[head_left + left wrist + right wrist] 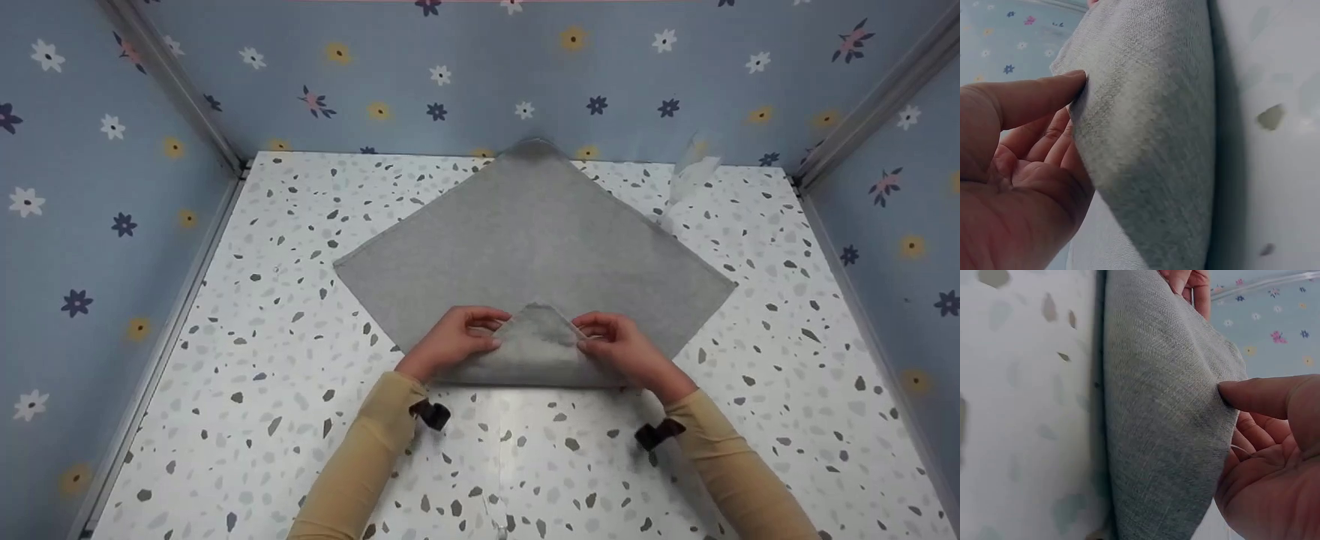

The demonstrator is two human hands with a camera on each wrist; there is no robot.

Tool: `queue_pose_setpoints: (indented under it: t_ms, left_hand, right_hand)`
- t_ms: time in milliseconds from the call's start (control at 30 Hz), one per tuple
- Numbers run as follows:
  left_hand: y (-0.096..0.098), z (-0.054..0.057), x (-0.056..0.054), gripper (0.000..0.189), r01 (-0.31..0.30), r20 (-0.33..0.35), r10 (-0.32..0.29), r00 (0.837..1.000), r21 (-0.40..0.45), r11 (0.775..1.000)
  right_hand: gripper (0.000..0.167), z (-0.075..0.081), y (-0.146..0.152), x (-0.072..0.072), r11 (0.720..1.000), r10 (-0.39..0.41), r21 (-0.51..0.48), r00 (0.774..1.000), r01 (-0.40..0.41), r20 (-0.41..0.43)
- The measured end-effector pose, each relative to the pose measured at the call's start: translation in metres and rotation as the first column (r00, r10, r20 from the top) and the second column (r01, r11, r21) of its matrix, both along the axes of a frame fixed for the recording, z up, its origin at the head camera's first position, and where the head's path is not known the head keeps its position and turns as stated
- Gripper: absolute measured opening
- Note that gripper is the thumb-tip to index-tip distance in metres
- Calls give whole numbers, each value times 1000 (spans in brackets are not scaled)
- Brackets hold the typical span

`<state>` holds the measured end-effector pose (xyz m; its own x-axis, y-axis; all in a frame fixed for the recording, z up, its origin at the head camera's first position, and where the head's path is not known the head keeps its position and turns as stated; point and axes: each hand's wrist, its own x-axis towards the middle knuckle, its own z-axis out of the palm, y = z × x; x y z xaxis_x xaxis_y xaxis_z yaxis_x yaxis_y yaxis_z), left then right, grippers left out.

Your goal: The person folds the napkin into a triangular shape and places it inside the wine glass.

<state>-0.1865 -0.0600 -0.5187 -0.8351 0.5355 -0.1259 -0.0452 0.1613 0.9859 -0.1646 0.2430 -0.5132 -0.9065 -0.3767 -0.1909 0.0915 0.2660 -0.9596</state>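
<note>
A grey cloth [525,232] lies turned like a diamond on the speckled table, its near corner folded up and over toward the middle. My left hand [457,337] pinches the left edge of this folded flap [536,345] between thumb and fingers. On the flap's right edge, my right hand [619,345] pinches in the same way. In the left wrist view the thumb of the left hand [1033,146] presses on top of the cloth [1145,124], with the fingers beneath. The right wrist view has the right hand [1275,444] likewise, thumb over the cloth [1157,399].
A crumpled piece of clear plastic [694,176] lies at the table's back right, near the cloth's edge. Blue flowered panels [480,75] rise at the back and both sides of the speckled table [285,420]. The cloth's far corner reaches the back panel.
</note>
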Motion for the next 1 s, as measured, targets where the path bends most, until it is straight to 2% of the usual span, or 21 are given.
queue_pose_setpoints:
  t_ms: [200, 400, 567, 667, 900, 1000]
  left_hand:
    - [3, 2, -25, 42, 4, -2, -4, 1000, -32, 999]
    - [1, 3, -47, 42, 7, 69, -3, 998, -49, 999]
    - [2, 1, -63, 42, 12, 144, -1, 990, -73, 997]
    - [5, 0, -70, 42, 0, 203, 13, 979, -66, 998]
    - [11, -3, -80, 43, -34, 268, 45, 962, -45, 998]
    - [12, -4, -84, 43, -34, 271, 49, 961, -59, 998]
  right_hand:
    - [35, 1, 6, -28, 1000, 0, 4, 995, 0, 100]
    - [38, -3, 9, -52, 999, 10, -42, 980, -2, 199]
    - [39, -9, 10, -65, 999, -9, -39, 973, 19, 232]
    - [39, -12, 8, -71, 1000, -19, -10, 974, 22, 228]
    - [39, -18, 8, -80, 997, -69, -6, 967, 73, 244]
    - [38, -19, 7, -84, 996, -84, -9, 963, 89, 256]
